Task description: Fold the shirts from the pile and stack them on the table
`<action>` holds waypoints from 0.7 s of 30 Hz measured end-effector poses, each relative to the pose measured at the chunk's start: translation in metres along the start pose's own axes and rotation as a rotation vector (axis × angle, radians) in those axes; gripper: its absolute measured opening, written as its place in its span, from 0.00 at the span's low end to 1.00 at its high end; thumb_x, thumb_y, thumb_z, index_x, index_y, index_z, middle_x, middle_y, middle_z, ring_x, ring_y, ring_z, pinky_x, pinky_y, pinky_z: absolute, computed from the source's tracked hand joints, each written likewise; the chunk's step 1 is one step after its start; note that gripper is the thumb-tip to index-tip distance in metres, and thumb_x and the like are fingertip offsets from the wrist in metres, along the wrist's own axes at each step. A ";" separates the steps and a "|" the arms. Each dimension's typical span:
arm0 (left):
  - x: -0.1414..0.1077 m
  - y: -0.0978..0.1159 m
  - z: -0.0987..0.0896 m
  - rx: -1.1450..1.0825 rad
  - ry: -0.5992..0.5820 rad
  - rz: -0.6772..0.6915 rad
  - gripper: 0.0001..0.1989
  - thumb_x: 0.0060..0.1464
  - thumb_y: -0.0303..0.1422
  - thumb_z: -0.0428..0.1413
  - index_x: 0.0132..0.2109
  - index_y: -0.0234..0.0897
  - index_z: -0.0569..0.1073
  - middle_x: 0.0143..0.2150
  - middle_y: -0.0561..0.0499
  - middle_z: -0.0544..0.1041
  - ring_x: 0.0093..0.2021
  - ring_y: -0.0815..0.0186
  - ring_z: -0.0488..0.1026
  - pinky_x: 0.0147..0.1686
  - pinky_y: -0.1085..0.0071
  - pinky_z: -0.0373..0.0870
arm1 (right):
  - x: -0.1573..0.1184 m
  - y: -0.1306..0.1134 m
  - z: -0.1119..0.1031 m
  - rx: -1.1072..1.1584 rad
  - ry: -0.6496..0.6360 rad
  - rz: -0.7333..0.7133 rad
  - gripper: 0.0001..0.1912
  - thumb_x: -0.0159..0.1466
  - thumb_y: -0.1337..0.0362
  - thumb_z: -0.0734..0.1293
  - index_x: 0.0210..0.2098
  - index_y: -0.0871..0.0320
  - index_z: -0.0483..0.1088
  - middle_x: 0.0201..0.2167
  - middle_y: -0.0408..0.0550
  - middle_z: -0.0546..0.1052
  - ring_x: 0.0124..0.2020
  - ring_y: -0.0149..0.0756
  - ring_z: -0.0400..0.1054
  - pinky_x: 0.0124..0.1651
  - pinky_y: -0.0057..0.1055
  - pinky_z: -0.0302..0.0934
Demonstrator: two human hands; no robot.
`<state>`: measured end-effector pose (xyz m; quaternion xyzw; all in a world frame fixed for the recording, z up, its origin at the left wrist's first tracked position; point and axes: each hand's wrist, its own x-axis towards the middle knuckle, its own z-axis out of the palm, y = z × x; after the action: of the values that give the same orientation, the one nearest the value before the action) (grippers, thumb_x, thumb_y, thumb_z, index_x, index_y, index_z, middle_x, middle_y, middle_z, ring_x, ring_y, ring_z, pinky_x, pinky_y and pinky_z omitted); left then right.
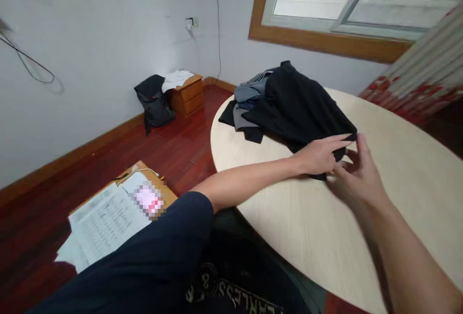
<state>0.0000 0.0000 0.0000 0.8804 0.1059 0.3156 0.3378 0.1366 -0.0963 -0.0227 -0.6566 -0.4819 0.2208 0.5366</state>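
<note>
A black garment (300, 102) lies spread from the pile toward me on the round table; its exact kind cannot be told. My left hand (320, 155) is at its near right end, fingers stretched along the edge and the cloth gripped beneath them. Right beside it, my right hand (363, 174) pinches the garment's corner between thumb and fingers. The two hands nearly touch, and part of the cloth is hidden behind them. Under the garment's far left side sit folded or bunched grey-blue clothes (249, 93), with dark and grey edges sticking out.
The pale round table (289, 217) reaches close to my body. To the left, papers (108, 222) and a blurred-out phone-like object (147, 199) rest on a small wooden surface. A black backpack (155, 102) leans by a wooden cabinet (188, 96). A window (347, 0) and curtain (427, 68) are behind.
</note>
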 end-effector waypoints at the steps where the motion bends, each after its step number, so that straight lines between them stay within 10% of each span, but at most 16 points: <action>1: -0.001 -0.001 0.000 0.001 -0.039 0.003 0.31 0.54 0.13 0.46 0.65 0.21 0.67 0.72 0.38 0.60 0.70 0.65 0.60 0.69 0.73 0.55 | 0.000 0.000 -0.001 -0.028 0.029 -0.014 0.72 0.39 0.51 0.83 0.75 0.49 0.44 0.55 0.57 0.69 0.25 0.24 0.65 0.23 0.23 0.66; 7: -0.002 -0.011 -0.009 -0.048 -0.183 0.108 0.25 0.61 0.19 0.47 0.60 0.36 0.75 0.64 0.49 0.73 0.65 0.64 0.68 0.66 0.67 0.60 | -0.001 -0.002 -0.002 -0.011 0.095 0.009 0.45 0.46 0.49 0.81 0.60 0.55 0.69 0.48 0.55 0.76 0.23 0.27 0.69 0.24 0.25 0.68; 12: 0.002 -0.022 -0.038 0.113 0.026 0.040 0.20 0.64 0.23 0.49 0.59 0.36 0.75 0.59 0.45 0.77 0.61 0.63 0.71 0.65 0.64 0.60 | -0.002 -0.002 0.000 0.023 0.091 0.076 0.27 0.54 0.46 0.75 0.45 0.59 0.75 0.35 0.50 0.78 0.23 0.31 0.71 0.26 0.29 0.71; 17: -0.003 -0.039 -0.067 0.533 0.271 -0.335 0.28 0.60 0.29 0.58 0.66 0.36 0.68 0.72 0.38 0.61 0.70 0.52 0.55 0.67 0.51 0.51 | -0.002 0.002 -0.006 -0.014 -0.002 0.013 0.39 0.56 0.47 0.75 0.63 0.52 0.67 0.51 0.56 0.77 0.27 0.32 0.72 0.26 0.30 0.71; 21: -0.008 -0.061 -0.065 0.652 0.136 -0.526 0.33 0.58 0.36 0.62 0.68 0.35 0.65 0.69 0.35 0.64 0.67 0.47 0.58 0.65 0.47 0.50 | -0.002 0.008 -0.008 -0.085 -0.075 -0.004 0.48 0.56 0.48 0.75 0.71 0.50 0.58 0.55 0.58 0.75 0.29 0.34 0.73 0.26 0.30 0.70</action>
<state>-0.0454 0.0769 -0.0074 0.8614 0.4431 0.2258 0.1028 0.1459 -0.1016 -0.0278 -0.6690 -0.5119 0.2234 0.4903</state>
